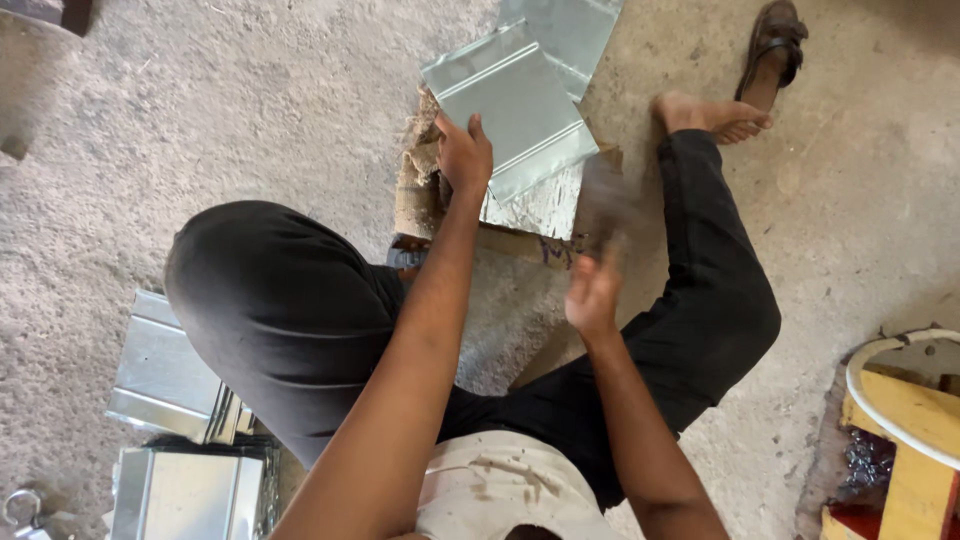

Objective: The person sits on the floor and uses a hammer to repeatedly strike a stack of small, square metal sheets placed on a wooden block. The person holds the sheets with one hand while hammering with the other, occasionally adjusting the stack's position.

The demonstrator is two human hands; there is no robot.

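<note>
Left hand [463, 152] presses a folded galvanized sheet-metal panel [515, 105] flat on a wooden block [425, 190] on the floor; right hand [594, 290], motion-blurred, grip indiscernible, swings mid-strike. Hammering step; the next blow needs the panel held steady.

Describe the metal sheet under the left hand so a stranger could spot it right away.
Start at the worn wooden block on the concrete floor between the seated person's legs. On it lies the metal sheet, shiny and roughly square, with the left hand pressing its near corner. Unlike the folded sheets stacked by the knee, it lies singly, with raised ridges along its edges.
</note>
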